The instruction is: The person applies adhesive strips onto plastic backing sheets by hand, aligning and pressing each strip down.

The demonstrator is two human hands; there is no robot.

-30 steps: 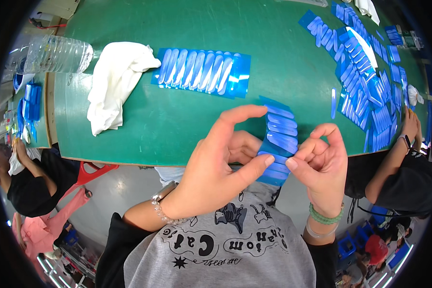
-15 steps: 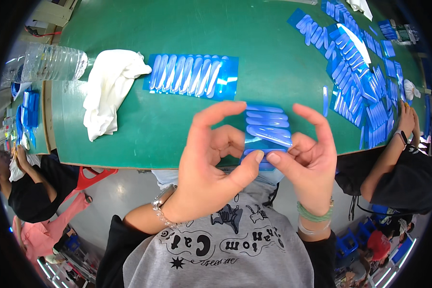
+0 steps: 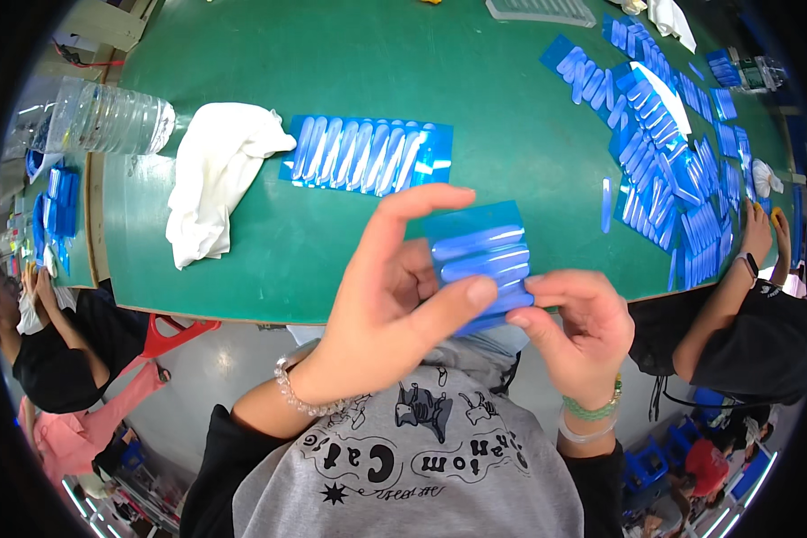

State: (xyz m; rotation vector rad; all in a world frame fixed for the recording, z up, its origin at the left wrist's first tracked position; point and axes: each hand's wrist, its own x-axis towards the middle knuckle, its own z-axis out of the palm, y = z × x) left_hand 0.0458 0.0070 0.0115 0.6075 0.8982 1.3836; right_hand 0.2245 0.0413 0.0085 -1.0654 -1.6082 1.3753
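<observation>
Both of my hands hold a small blue film sheet with rows of oblong pieces (image 3: 482,255) just above the table's near edge. My left hand (image 3: 390,309) grips its left side, thumb pressed on the front and index finger raised at the top. At the lower right edge, my right hand (image 3: 590,327) pinches the sheet between thumb and forefinger, with the other fingers curled. Beyond my left hand, a longer blue sheet (image 3: 354,154) bearing a row of oblong pieces lies flat on the green table (image 3: 511,117).
A crumpled white cloth (image 3: 213,175) and a clear plastic bottle on its side (image 3: 112,117) are at left. Many blue sheets (image 3: 663,166) are heaped at right, beside a single loose strip (image 3: 606,204). Co-workers' hands (image 3: 759,233) show at right and far left.
The sheet has tilted, its blue top strip now showing. My right forefinger has come down from above to pinch the sheet's lower right edge. My left hand keeps hold.
</observation>
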